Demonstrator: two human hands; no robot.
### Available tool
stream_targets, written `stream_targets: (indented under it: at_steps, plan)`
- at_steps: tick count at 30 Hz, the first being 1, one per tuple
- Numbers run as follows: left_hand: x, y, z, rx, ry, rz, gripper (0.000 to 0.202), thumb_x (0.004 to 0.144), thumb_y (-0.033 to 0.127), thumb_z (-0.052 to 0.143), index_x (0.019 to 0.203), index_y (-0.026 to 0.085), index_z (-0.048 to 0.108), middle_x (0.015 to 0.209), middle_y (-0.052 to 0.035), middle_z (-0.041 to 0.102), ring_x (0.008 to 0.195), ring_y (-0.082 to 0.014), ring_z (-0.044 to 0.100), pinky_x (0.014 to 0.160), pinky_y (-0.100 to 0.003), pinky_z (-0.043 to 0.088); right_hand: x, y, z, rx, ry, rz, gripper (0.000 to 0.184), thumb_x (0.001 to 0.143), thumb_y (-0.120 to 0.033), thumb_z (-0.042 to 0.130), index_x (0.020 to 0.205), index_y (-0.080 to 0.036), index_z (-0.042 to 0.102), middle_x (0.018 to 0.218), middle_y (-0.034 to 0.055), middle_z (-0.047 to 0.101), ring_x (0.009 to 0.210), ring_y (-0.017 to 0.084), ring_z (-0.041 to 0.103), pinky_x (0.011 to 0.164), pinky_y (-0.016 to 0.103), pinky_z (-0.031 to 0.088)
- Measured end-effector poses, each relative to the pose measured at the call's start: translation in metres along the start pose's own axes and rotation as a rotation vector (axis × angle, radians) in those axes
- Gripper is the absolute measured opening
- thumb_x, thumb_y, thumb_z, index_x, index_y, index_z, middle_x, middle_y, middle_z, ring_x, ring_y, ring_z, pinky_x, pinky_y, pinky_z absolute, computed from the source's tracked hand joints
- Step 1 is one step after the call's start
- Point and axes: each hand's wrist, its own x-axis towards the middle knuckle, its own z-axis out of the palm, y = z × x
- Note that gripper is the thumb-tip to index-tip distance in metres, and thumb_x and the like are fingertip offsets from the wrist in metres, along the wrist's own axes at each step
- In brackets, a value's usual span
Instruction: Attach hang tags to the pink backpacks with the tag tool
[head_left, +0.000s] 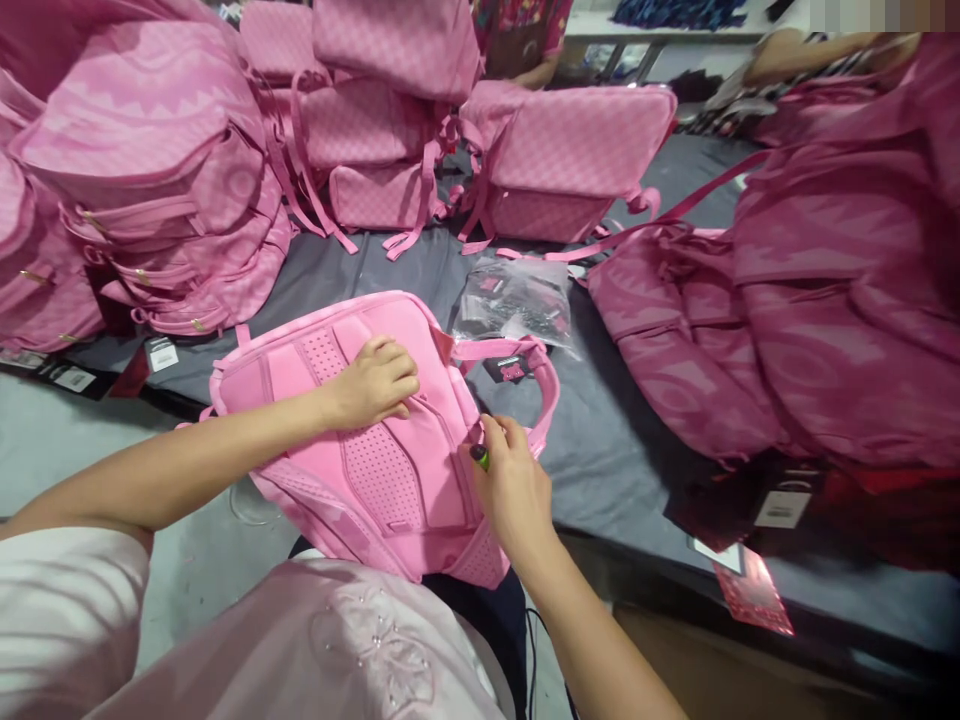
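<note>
A pink backpack (382, 465) lies at the table's near edge, its padded, perforated back panel facing up. My left hand (375, 385) rests on that panel with its fingers curled against the fabric; whether they pinch a fold is hard to see. At the bag's right edge, my right hand (516, 485) is closed around a small tool with a black and green end (480, 457). The rest of the tool is hidden by my fingers, so its kind is unclear. Just beyond them loops a pink strap (553, 390), with a black tag (511, 370) printed with a pink bear inside it.
A clear plastic bag of small items (514, 305) lies beyond the backpack on the dark table cover (600, 440). Stacked pink backpacks (172, 170) stand left, checkered ones (577, 140) behind, and more pink backpacks (832, 280) right. Other people's arms (802, 55) show at the back.
</note>
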Motion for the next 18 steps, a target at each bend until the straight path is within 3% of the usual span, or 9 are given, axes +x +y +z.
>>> stream_targets:
  at_steps: [3, 6, 9, 12, 15, 18]
  plan:
    - [-0.001, 0.006, 0.006, -0.024, 0.098, 0.058, 0.026, 0.097, 0.043, 0.056, 0.088, 0.019, 0.061, 0.095, -0.0048, 0.065, 0.099, -0.0232, 0.049, 0.104, -0.046, 0.030, 0.010, -0.005, -0.008, 0.019, 0.085, -0.237, 0.042, 0.088, -0.006, 0.051, 0.125, -0.022, 0.064, 0.118, 0.0077, 0.069, 0.098, 0.020, 0.069, 0.063, 0.025, 0.045]
    - [0.003, 0.007, 0.010, -0.046, 0.084, 0.052, 0.023, 0.098, 0.039, 0.055, 0.089, 0.020, 0.063, 0.096, -0.0048, 0.065, 0.098, -0.0229, 0.049, 0.104, -0.046, 0.032, 0.043, -0.009, -0.014, 0.066, -0.067, -0.455, 0.052, 0.083, 0.000, 0.051, 0.126, -0.026, 0.065, 0.112, 0.0042, 0.071, 0.097, 0.019, 0.069, 0.066, 0.025, 0.046]
    - [0.006, 0.004, 0.016, -0.067, 0.040, 0.036, 0.021, 0.097, 0.038, 0.058, 0.091, 0.020, 0.065, 0.097, -0.0056, 0.066, 0.098, -0.0234, 0.051, 0.102, -0.046, 0.034, 0.078, -0.011, -0.018, 0.090, -0.275, -0.562, 0.055, 0.080, 0.002, 0.052, 0.124, -0.027, 0.067, 0.111, 0.0026, 0.072, 0.096, 0.019, 0.070, 0.073, 0.025, 0.048]
    - [0.006, -0.001, 0.022, -0.064, 0.002, 0.026, 0.026, 0.094, 0.045, 0.062, 0.097, 0.019, 0.066, 0.101, -0.0054, 0.067, 0.102, -0.0227, 0.052, 0.103, -0.044, 0.035, 0.097, -0.009, -0.021, 0.048, -0.372, -0.654, 0.052, 0.077, 0.003, 0.052, 0.116, -0.025, 0.070, 0.111, 0.0019, 0.073, 0.097, 0.018, 0.070, 0.075, 0.024, 0.048]
    - [0.007, -0.004, 0.025, -0.066, -0.037, 0.011, 0.028, 0.091, 0.045, 0.066, 0.099, 0.019, 0.066, 0.108, -0.0064, 0.067, 0.107, -0.0230, 0.053, 0.106, -0.043, 0.034, 0.098, -0.003, -0.024, -0.133, -0.322, -0.767, 0.048, 0.078, 0.003, 0.053, 0.113, -0.024, 0.069, 0.108, 0.0026, 0.072, 0.084, 0.016, 0.069, 0.062, 0.023, 0.044]
    - [0.010, -0.002, 0.022, -0.111, -0.088, -0.011, 0.025, 0.090, 0.040, 0.068, 0.100, 0.018, 0.067, 0.112, -0.0087, 0.067, 0.109, -0.0244, 0.053, 0.107, -0.044, 0.033, 0.094, 0.000, -0.023, -0.300, -0.167, -0.843, 0.036, 0.086, -0.003, 0.053, 0.111, -0.023, 0.069, 0.112, 0.0072, 0.069, 0.088, 0.018, 0.066, 0.056, 0.024, 0.042]
